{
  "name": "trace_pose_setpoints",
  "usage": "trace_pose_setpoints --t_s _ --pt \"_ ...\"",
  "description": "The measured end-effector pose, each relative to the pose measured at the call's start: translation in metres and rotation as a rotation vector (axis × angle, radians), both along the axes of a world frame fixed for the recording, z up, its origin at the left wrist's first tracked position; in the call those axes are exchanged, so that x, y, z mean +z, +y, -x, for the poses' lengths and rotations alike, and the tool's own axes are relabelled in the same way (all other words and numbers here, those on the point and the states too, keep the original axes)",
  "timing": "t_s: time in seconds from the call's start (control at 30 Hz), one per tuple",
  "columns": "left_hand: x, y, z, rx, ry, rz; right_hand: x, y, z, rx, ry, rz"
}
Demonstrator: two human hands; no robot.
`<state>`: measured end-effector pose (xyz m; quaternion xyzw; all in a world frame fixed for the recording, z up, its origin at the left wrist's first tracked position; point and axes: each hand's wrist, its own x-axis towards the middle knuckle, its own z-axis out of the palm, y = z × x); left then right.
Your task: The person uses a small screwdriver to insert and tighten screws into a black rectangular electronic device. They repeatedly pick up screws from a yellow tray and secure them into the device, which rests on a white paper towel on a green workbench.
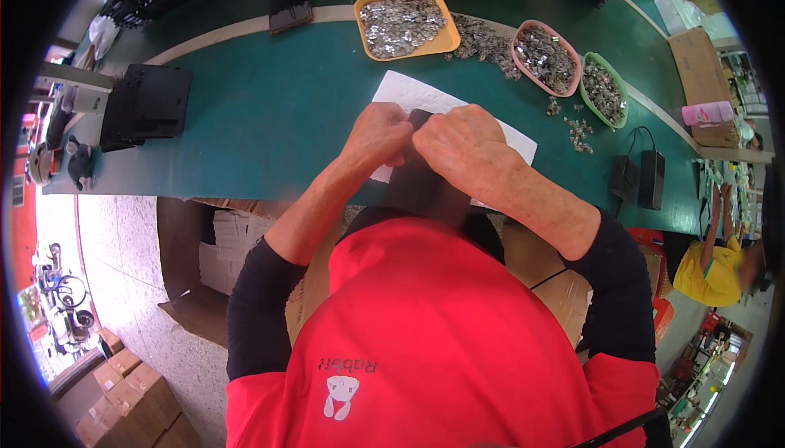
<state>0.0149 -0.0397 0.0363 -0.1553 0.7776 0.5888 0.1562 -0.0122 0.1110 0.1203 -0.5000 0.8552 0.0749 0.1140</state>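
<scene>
Dark flat piece (421,188), oblong, in front of the person's chest, its far end between the two hands and over a white sheet; near end reaches back past the table edge toward the red shirt. Head view, the only one.

Left hand (381,133): fingers curled in, closed on the piece's left edge near the far end. Right hand (464,142): likewise folded into a fist, closed on the right edge; fingertips hidden. Knuckles of the two nearly meet.

White sheet (409,88) lies aslant on the green table (262,105), beneath the hands.

Beyond it, a yellow tray (447,42) of small shiny metal parts (401,24). Right of that, a loose heap (484,44) of similar bits, then a pink basket (575,60) and a green basket (623,88), side by side, both filled. Small cluster (579,135) just below them.

Far right: two black blocks (652,178) with a cable. Left end: black trays (155,100), stacked. Co-worker in yellow (711,272) at right, well apart.
</scene>
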Motion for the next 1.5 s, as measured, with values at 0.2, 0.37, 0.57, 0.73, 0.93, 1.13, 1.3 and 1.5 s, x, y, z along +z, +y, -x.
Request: trace_pose_setpoints --t_s 0.2,0.37,0.57,0.73,0.93,1.13,1.3,1.5 --pt "0.0 0.001 -0.002 0.021 0.046 -0.021 0.001 0.002 0.006 -0.02 0.025 0.042" --pt "-0.001 -0.009 0.006 -0.031 -0.034 -0.085 0.004 0.006 0.014 -0.106 -0.009 0.121" --pt "0.002 -0.013 0.007 -0.039 -0.083 -0.159 -0.003 0.023 0.017 -0.173 -0.046 0.16" --pt "0.004 -0.012 0.004 -0.035 -0.07 -0.168 -0.021 0.052 0.027 -0.359 -0.089 0.316" --pt "0.011 -0.002 0.001 -0.027 -0.045 -0.079 -0.08 0.099 0.032 -0.56 -0.287 1.002" --pt "0.026 -0.013 0.001 0.011 -0.018 -0.271 -0.09 0.1 0.017 -0.739 -0.322 1.064" --pt "0.079 -0.019 -0.003 0.046 0.362 -0.02 -0.091 0.104 0.016 -0.761 -0.369 1.194" --pt "0.098 0.034 -0.029 0.003 0.992 0.727 -0.091 0.105 0.013 -0.791 -0.427 1.213"
